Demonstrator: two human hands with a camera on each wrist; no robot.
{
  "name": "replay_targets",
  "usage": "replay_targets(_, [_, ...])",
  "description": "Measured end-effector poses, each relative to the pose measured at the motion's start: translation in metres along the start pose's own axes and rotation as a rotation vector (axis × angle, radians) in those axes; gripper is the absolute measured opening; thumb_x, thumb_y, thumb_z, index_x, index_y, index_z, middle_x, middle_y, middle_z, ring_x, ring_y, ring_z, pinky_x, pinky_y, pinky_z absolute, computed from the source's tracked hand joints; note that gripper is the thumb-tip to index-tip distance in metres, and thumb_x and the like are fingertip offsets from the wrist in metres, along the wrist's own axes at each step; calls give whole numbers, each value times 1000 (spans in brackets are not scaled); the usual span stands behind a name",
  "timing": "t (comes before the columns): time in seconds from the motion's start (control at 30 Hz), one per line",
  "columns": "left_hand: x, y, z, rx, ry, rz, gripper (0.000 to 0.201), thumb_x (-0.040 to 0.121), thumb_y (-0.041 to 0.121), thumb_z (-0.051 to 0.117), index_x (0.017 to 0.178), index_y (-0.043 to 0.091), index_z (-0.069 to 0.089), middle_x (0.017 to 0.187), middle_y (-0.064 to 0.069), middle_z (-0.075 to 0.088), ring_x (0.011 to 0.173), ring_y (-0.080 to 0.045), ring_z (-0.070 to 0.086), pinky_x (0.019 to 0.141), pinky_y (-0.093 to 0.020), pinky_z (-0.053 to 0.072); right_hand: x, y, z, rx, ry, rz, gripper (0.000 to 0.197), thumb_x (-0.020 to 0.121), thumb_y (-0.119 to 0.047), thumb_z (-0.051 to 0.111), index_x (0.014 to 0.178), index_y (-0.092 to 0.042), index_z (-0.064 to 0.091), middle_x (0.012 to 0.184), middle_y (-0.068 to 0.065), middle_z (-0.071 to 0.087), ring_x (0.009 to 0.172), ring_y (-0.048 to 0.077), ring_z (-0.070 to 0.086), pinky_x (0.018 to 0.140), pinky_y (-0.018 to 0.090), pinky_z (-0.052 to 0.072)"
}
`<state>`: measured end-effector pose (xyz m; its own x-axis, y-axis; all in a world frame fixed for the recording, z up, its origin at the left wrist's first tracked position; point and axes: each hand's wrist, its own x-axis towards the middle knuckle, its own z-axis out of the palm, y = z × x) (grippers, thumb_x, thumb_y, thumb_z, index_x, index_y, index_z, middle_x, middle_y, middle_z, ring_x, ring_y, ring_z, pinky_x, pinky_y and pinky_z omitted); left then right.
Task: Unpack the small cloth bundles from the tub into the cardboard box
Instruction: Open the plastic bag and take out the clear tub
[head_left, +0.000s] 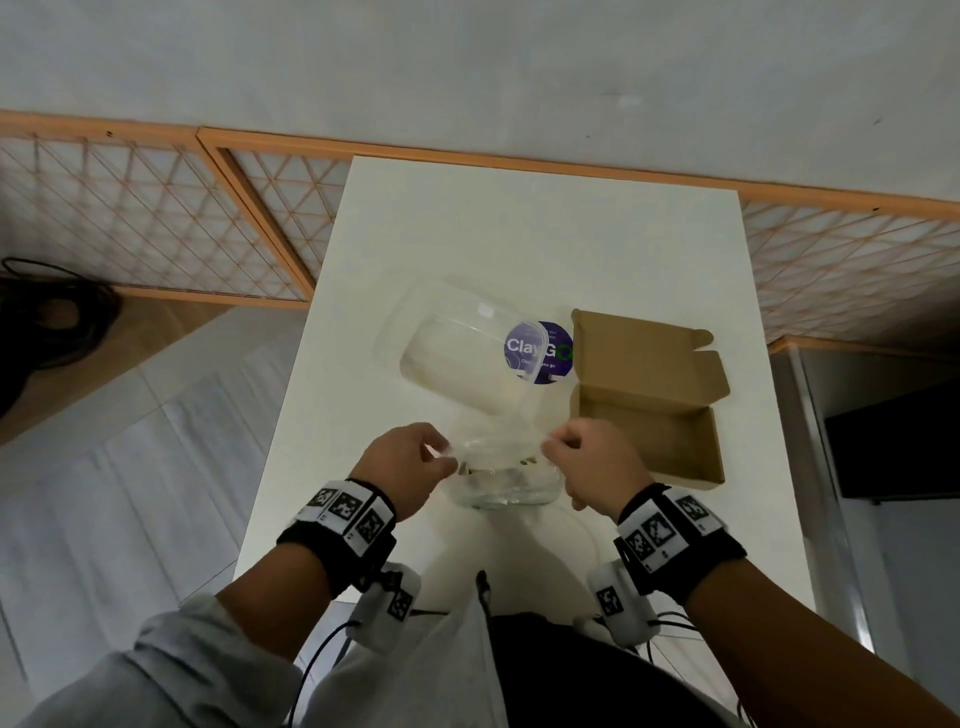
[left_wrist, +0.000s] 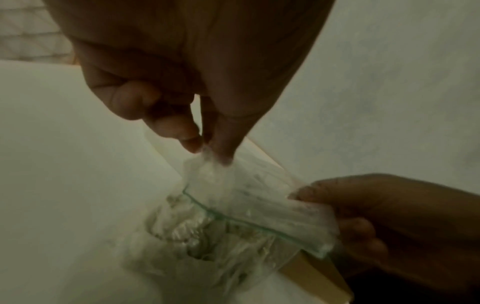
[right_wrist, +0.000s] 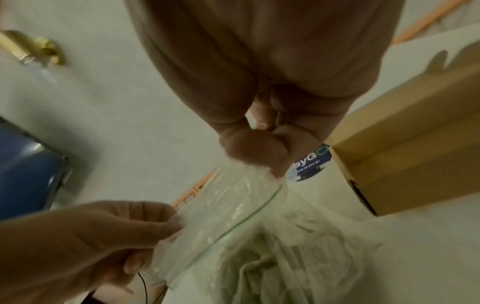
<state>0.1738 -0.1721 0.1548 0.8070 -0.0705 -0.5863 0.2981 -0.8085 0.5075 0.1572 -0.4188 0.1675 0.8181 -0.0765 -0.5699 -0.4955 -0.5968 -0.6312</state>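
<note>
A clear zip-top plastic bag (head_left: 501, 470) with pale cloth bundles (right_wrist: 291, 259) inside hangs above the white table, near its front. My left hand (head_left: 410, 462) pinches the bag's top edge on the left, and my right hand (head_left: 587, 462) pinches it on the right. The green zip line (left_wrist: 249, 223) runs between the two pinches. Behind the bag, a clear plastic tub (head_left: 467, 353) lies tipped on its side beside its lid with a purple round label (head_left: 540, 353). The open brown cardboard box (head_left: 654, 400) stands to the right, its inside bare.
The white table (head_left: 519, 234) runs from me to an orange lattice fence (head_left: 156, 208) against the wall. A dark cabinet (head_left: 893, 447) stands at the right of the table. Black cables (head_left: 47, 312) lie on the floor at far left.
</note>
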Motion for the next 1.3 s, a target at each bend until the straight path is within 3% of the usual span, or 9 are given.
replay_targets(0.2, [3,9,1,-751,-79,-306,16,100,23,67,104,9,72,96,-4,74,53,-14,71,37,-18,35,-1,2,5,292,-91,183,8,104,-8,58,109,-7,65,109,13,69,72,30,79,67,41,65])
replay_targets(0.33, [1,27,-10,-1253,-253,-474,19,107,14,53,106,0,65,81,-11,76,59,-18,75,51,-28,62,-1,2,-1,363,-67,178,15,97,8,53,98,-1,65,105,22,70,79,26,78,77,37,66])
replay_targets(0.47, [-1,27,-17,-1267,-353,-468,19,104,20,48,93,11,62,77,-3,61,46,-14,48,62,-29,52,-8,-7,-15,527,-104,182,11,99,5,53,96,-1,62,100,29,74,83,26,77,74,31,64])
replay_targets(0.63, [0,27,-7,-1246,-205,-384,29,103,34,59,80,17,59,55,3,43,46,-11,33,55,-24,40,-15,-17,-30,854,-297,222,20,97,8,44,100,-8,56,115,24,69,108,37,66,109,49,50])
replay_targets(0.73, [2,29,-6,-1293,-214,-378,28,102,39,62,107,13,68,73,0,53,56,-11,41,54,-22,43,-15,-14,-33,982,-380,204,25,94,10,41,103,-10,54,125,23,64,114,36,57,119,54,38])
replay_targets(0.83, [3,32,-7,-1366,-253,-457,39,101,41,62,129,13,62,105,-6,58,73,-15,55,57,-24,53,-11,-13,-31,1104,-418,199,38,90,10,39,121,-7,52,136,32,59,121,42,58,111,52,50])
replay_targets(1.0, [3,40,-7,-1509,-264,-540,27,107,32,55,105,7,62,91,-9,64,77,-21,63,63,-30,60,-10,-14,-25,1261,-354,195,44,90,13,34,125,-6,53,128,29,67,105,38,71,89,47,63])
replay_targets(1.17, [-1,53,-17,-1638,-182,-542,31,110,24,50,97,-1,60,89,-17,69,90,-31,67,62,-50,63,-11,-8,-20,1255,-317,138,38,92,15,32,106,-9,58,125,20,70,103,31,72,92,43,55])
replay_targets(1.3, [-3,59,-23,-1522,-207,-487,39,112,28,41,93,2,64,71,-13,75,73,-26,71,63,-35,61,-12,-2,-21,1228,-341,141,28,85,7,42,101,-11,57,120,19,68,100,30,70,83,41,54])
